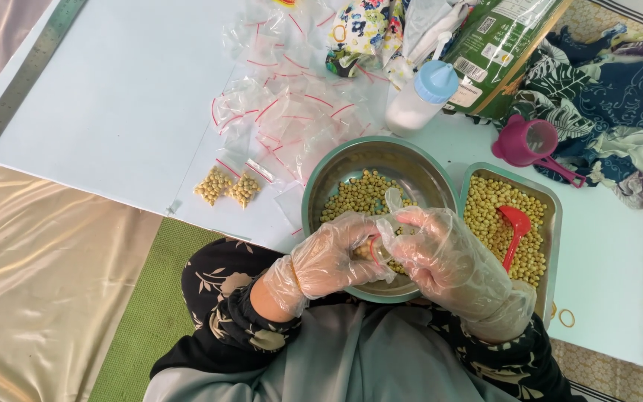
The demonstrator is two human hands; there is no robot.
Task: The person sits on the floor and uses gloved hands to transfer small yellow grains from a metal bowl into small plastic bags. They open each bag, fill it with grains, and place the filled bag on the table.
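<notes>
We hold a small clear bag [372,249] of yellow beans between both hands, just above the near rim of the round metal bowl [336,167]. Our left hand [329,260], in a loose clear plastic glove, is closed around the bag from the left, and our right hand [444,257], gloved the same way, pinches its top from the right, so the two hands meet over it, fingertips touching. The bowl holds a shallow layer of yellow beans [359,195] on its floor. Just to the right of it, touching or nearly so, stands a rectangular metal tray [552,205] filled with more of the beans, with a red plastic scoop [515,227] lying in them. Left of the bowl, two filled little bags [228,186] lie side by side on the pale blue tabletop [113,97], and beyond them a heap of empty clear zip bags [284,104] with red strips spreads toward the far edge. Behind the bowl a white bottle with a blue cap [420,97] leans, a magenta cup [530,141] sits near the tray's far corner, and a rubber band [566,318] lies on the tabletop near the tray's near corner.
</notes>
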